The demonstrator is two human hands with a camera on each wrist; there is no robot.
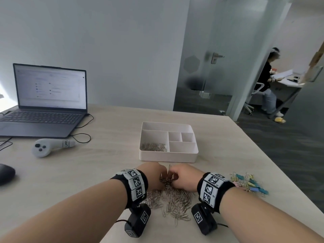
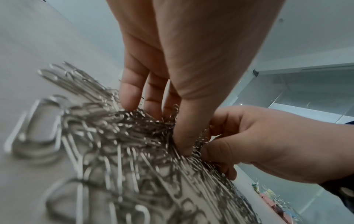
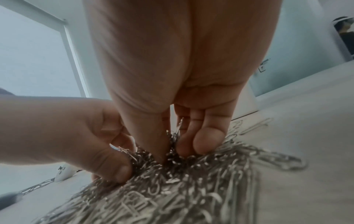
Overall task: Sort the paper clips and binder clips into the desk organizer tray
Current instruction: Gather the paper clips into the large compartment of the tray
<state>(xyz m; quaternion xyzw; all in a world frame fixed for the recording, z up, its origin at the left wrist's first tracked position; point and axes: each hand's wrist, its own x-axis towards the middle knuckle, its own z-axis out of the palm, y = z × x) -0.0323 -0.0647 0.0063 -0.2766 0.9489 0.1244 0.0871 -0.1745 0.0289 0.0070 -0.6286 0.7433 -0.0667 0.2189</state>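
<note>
Paper clips (image 1: 172, 197) lie in a loose silver heap on the table (image 1: 108, 169), on the near side of the desk organizer tray (image 1: 168, 157). A smaller batch (image 1: 154, 147) already sits in the tray's large near-left compartment; the other compartments show only bare walls.

Left hand (image 1: 152, 174): fingers curled down into the far edge of the heap, thumb and fingertips (image 2: 132, 97) closed on a bunch of clips. Left wrist view shows the thumb buried in the tangle, clips bristling up between the fingers.

Right hand (image 1: 184, 177): also dug into the same edge of the heap, just beside the left hand, knuckles nearly touching. Thumb and curled fingers (image 3: 207, 141) pinch clips; one clip stands upright between them.

Binder clips (image 1: 249, 182), pastel blue, yellow and pink, lie in a scatter right of the heap, apart from it and untouched.

Between hands and tray: bare table only, with a single clip poking up toward the tray's near wall.

Further from the heap, to the left: an open laptop (image 1: 43, 100) with its screen lit, a white handheld controller (image 1: 50, 146) nearer than it, cables (image 1: 82, 135) looping between them, and a dark mouse (image 1: 6, 173) at the table's left edge. Beyond the tray, a glass door (image 1: 206, 55), and past it a seated person (image 1: 266, 83) at another desk.
</note>
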